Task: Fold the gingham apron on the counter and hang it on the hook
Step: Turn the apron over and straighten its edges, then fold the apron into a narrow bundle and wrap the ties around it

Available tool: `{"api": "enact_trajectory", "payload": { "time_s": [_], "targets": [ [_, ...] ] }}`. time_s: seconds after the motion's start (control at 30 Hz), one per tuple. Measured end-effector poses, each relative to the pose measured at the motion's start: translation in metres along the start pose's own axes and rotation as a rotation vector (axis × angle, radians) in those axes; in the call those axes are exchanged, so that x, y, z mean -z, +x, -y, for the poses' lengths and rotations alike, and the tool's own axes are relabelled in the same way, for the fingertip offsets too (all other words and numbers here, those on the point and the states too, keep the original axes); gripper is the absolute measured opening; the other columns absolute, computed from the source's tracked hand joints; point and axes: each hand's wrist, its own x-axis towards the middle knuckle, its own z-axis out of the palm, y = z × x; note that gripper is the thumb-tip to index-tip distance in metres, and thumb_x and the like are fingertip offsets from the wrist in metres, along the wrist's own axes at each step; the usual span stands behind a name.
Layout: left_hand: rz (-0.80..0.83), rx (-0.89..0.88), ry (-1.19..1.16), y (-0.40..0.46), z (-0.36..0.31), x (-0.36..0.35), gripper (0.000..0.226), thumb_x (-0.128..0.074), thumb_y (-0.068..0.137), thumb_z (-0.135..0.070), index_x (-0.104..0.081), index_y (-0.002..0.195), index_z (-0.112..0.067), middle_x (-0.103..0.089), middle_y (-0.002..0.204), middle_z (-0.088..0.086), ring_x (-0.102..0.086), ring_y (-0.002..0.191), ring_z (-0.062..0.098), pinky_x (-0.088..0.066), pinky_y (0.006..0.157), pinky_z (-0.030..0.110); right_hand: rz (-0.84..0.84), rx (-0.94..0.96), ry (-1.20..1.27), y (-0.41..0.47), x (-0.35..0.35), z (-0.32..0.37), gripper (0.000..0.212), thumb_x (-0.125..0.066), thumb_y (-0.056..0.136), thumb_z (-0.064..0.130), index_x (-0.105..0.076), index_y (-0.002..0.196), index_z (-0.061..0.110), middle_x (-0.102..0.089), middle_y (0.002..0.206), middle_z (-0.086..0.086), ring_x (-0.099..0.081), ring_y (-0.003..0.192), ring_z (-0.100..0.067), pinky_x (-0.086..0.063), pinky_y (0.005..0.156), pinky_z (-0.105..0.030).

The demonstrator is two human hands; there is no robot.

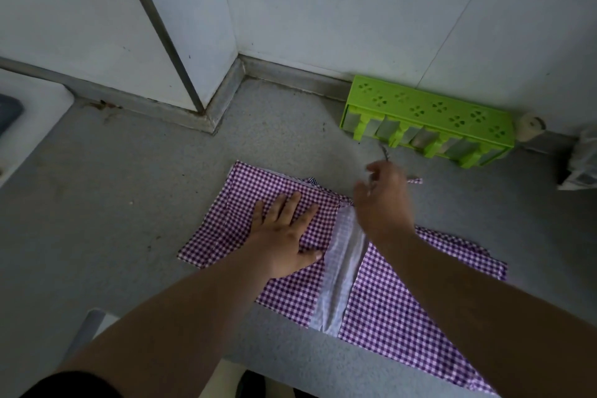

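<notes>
Left hand [284, 233] spread wide and pressed flat, palm down, on the purple gingham apron [387, 294]; right hand [382, 200] raised just above the cloth's far edge, blurred, fingers loosely curled, possibly pinching a thin tie [414, 180] but too smeared to tell. Apron partly folded on the grey counter [129, 203], a pale strip [342, 268] of its underside turned up between the two hands. Beyond, against the wall, a green rack [429, 107] with clover cut-outs.
</notes>
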Motion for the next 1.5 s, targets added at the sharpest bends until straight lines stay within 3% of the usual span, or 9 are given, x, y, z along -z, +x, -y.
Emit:
{"api": "enact_trajectory", "payload": {
  "time_s": [0.1,0.23,0.47,0.6,0.8,0.9,1.1,1.23,1.5],
  "targets": [
    [-0.085,-0.041,0.003,-0.006,0.006,0.0,0.099,-0.028,0.092,-0.085,0.018,0.164,-0.035,0.027,0.173,0.003,0.023,0.16,0.027,0.01,0.127,0.061,0.308,0.443,-0.353,-0.045,-0.017,-0.002,0.034,-0.051,0.098,0.042,-0.055,0.13,0.03,-0.058,0.13,0.006,-0.054,0.121,-0.016,-0.047,0.105,-0.042],
    [-0.229,-0.012,0.01,-0.037,0.038,-0.009,0.102,-0.019,0.087,-0.085,0.008,0.167,-0.028,0.019,0.175,0.007,0.013,0.162,0.027,0.013,0.128,0.046,0.516,0.442,-0.566,-0.062,-0.041,-0.018,0.079,-0.038,0.093,0.066,-0.031,0.157,0.021,-0.034,0.163,-0.002,-0.027,0.153,-0.025,-0.023,0.124,-0.051],
    [-0.07,0.259,-0.044,-0.08,0.097,-0.037,0.113,-0.033,0.083,-0.093,0.027,0.161,-0.036,0.028,0.172,0.007,0.016,0.161,0.033,0.004,0.13,0.052,0.607,0.483,-0.696,-0.061,-0.045,-0.034,0.088,-0.006,0.093,0.073,0.009,0.163,0.023,0.009,0.172,-0.002,0.009,0.158,-0.021,0.009,0.124,-0.044],
    [-0.095,0.441,-0.264,-0.08,0.084,-0.021,0.121,-0.054,0.082,-0.086,0.017,0.164,-0.033,0.01,0.174,0.013,-0.001,0.161,0.039,-0.01,0.128,0.054,0.535,0.463,-0.662,-0.065,-0.038,-0.024,0.08,-0.013,0.096,0.064,0.0,0.164,0.024,0.001,0.172,-0.002,0.005,0.158,-0.022,0.002,0.127,-0.047],
    [-0.156,0.688,-0.595,-0.07,0.089,-0.02,0.134,-0.073,0.059,-0.084,-0.016,0.163,-0.023,-0.034,0.163,0.012,-0.037,0.15,0.037,-0.036,0.121,0.056,0.214,0.179,-0.582,-0.1,0.013,-0.048,0.048,-0.042,0.099,0.05,-0.041,0.144,0.032,-0.041,0.151,-0.002,-0.038,0.139,-0.027,-0.028,0.118,-0.054],
    [-0.041,0.604,-0.568,-0.07,0.087,-0.016,0.124,-0.07,0.065,-0.083,-0.024,0.165,-0.026,-0.042,0.163,0.01,-0.046,0.146,0.036,-0.04,0.119,0.055,0.254,0.055,-0.648,-0.114,0.03,-0.076,0.061,-0.04,0.094,0.064,-0.035,0.147,0.035,-0.038,0.154,0.001,-0.036,0.142,-0.026,-0.027,0.12,-0.055],
    [0.029,0.32,-0.601,-0.084,0.062,0.01,0.065,-0.056,0.104,-0.049,-0.039,0.16,-0.022,-0.049,0.159,0.007,-0.052,0.14,0.029,-0.039,0.116,0.041,0.392,0.023,-0.607,-0.123,0.03,-0.086,0.076,-0.032,0.095,0.072,-0.013,0.16,0.037,-0.01,0.17,0.004,-0.009,0.157,-0.025,-0.008,0.126,-0.052],
    [0.0,0.262,-0.628,-0.092,0.07,0.024,0.067,-0.047,0.104,-0.061,-0.039,0.161,-0.027,-0.045,0.162,0.003,-0.051,0.141,0.028,-0.038,0.121,0.046,0.461,0.051,-0.587,-0.124,0.029,-0.075,0.084,-0.034,0.092,0.075,-0.007,0.162,0.036,-0.001,0.172,0.005,0.001,0.158,-0.023,-0.001,0.125,-0.05],
    [-0.208,0.296,-0.642,-0.107,0.111,0.08,0.07,-0.045,0.089,-0.073,-0.052,0.147,-0.034,-0.063,0.141,-0.003,-0.064,0.118,0.021,-0.049,0.109,0.048,0.396,-0.01,-0.685,-0.147,0.03,-0.064,0.079,-0.034,0.089,0.077,-0.02,0.157,0.041,-0.024,0.166,0.003,-0.023,0.152,-0.028,-0.02,0.123,-0.057]
  ]
}}
